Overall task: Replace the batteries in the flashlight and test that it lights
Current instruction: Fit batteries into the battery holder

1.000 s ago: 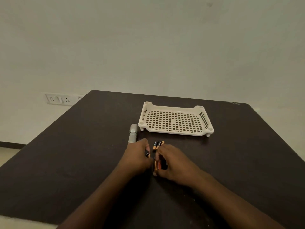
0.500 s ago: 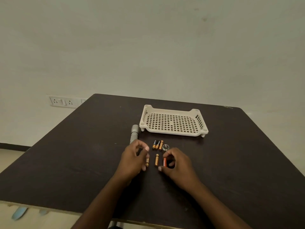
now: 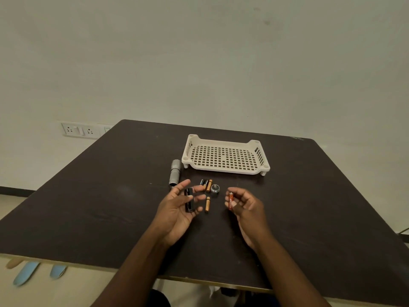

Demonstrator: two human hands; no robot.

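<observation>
The two hands are apart, lifted a little over the dark table (image 3: 110, 207), palms turned up and in. The left hand (image 3: 177, 209) holds a black battery holder (image 3: 189, 200) across its fingers, with the thumb up beside it. The right hand (image 3: 245, 207) pinches a red battery (image 3: 230, 200) in curled fingers, standing it nearly upright.

I think the next step is to push the red battery into the holder. It could go in the wrong way round, and then the light would not work. It is small and smooth, so it could also slip out and roll off the table. The holder only lies loosely on the fingers, so a hard push might knock it out.

On the table between the hands lies one gold battery (image 3: 207, 204). Just past it are three more batteries (image 3: 205, 185) in a row, and they could get mixed up with the new ones. Beside them sits the round cap (image 3: 215, 188). The grey flashlight (image 3: 174, 172) lies farther left, open at the near end. Behind is a white tray (image 3: 224, 171).
</observation>
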